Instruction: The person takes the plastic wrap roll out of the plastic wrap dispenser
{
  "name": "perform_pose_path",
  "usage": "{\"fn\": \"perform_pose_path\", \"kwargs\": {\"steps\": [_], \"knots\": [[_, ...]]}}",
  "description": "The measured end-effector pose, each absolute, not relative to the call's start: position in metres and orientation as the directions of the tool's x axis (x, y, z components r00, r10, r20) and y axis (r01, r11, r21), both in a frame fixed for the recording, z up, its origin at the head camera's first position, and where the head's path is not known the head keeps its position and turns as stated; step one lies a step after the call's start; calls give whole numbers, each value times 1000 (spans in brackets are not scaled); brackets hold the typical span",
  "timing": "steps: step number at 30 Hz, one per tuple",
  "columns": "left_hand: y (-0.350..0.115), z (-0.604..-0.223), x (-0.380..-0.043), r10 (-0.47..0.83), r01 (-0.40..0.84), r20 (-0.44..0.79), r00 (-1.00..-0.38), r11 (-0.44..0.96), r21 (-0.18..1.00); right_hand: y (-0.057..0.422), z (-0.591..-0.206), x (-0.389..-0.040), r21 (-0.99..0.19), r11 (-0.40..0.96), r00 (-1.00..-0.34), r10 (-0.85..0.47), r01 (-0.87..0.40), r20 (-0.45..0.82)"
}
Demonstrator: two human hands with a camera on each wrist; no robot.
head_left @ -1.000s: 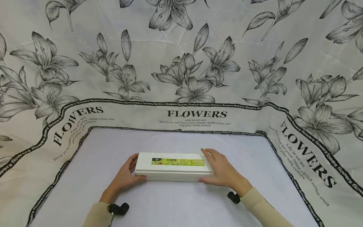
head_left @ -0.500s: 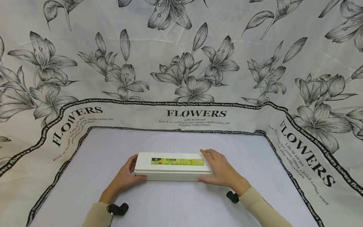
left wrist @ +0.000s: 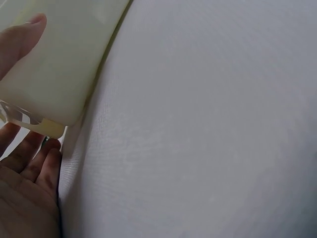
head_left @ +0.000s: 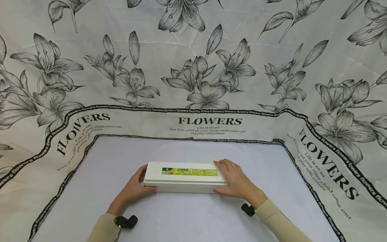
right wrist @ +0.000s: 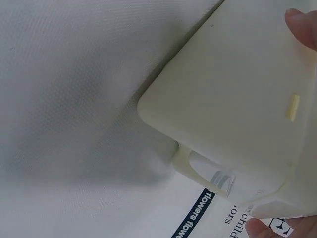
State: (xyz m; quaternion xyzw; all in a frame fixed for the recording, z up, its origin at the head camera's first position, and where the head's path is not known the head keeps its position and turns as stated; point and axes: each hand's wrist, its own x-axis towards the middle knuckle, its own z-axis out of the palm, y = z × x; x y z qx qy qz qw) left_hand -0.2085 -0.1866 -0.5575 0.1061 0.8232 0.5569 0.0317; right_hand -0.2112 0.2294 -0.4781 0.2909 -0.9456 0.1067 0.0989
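Note:
A long white cling film box [head_left: 184, 185] lies flat on the table, with a yellow-green printed label [head_left: 189, 172] on its lid. My left hand [head_left: 133, 188] grips the box's left end, thumb along the front face and fingers behind the end. At the right end my right hand [head_left: 237, 181] holds it, with the thumb on the front and the fingers over the far top corner. Both wrist views show the smooth pale side of the box [left wrist: 64, 59] and an opening near its end; in the right wrist view the box [right wrist: 213, 89] carries a small yellowish tab [right wrist: 293, 107].
A white cloth [head_left: 187, 216] covers the tabletop around the box. Behind and at both sides hangs a fabric with printed lilies [head_left: 208, 95] and a "FLOWERS" border [head_left: 210, 121]. A small black camera [head_left: 127, 222] is strapped to the left wrist, another [head_left: 248, 210] to the right.

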Motion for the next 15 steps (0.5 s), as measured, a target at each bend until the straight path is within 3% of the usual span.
{"fn": "perform_pose_path", "kwargs": {"steps": [15], "knots": [[-188,-559,-208,223,135,63,-973,326,935,233,-481,-211,-150,834,-843,-503,-532,193]]}}
